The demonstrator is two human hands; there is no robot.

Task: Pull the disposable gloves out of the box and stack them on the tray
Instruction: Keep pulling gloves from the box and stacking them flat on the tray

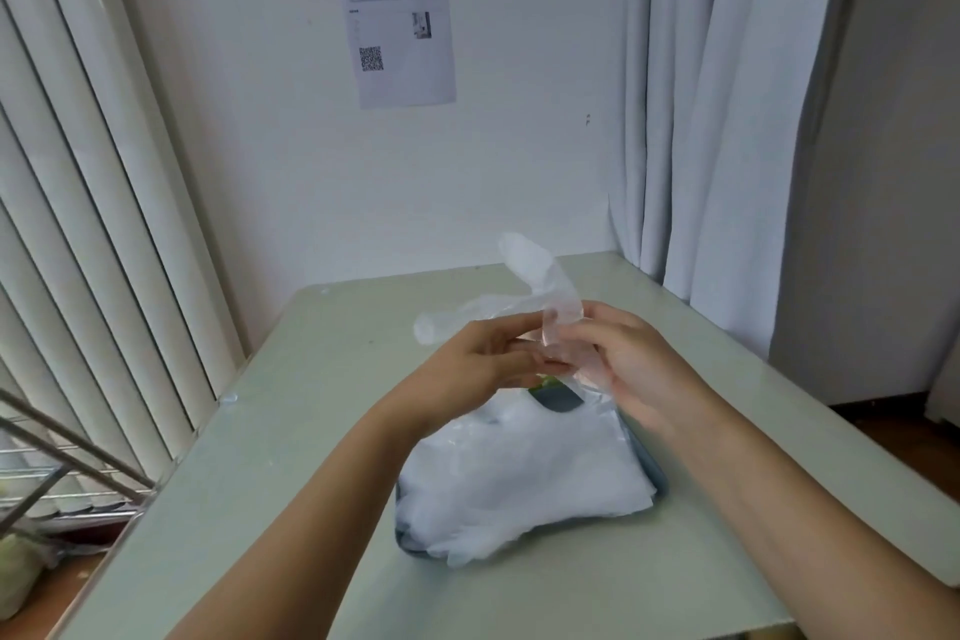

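Note:
A clear plastic glove (535, 270) is held up above the table, its fingers sticking up and to the left. My left hand (483, 361) pinches it from the left and my right hand (618, 359) grips it from the right. Below the hands lies a heap of clear gloves (519, 478) piled on a dark blue tray (658, 478). A small green and dark corner of the glove box (553, 392) shows behind the pile, mostly hidden by my hands.
The pale green table (311, 431) stands in a corner against a white wall. Vertical blinds (78, 250) hang on the left, grey curtains (727, 120) on the right. A metal rack (57, 473) stands by the table's left edge.

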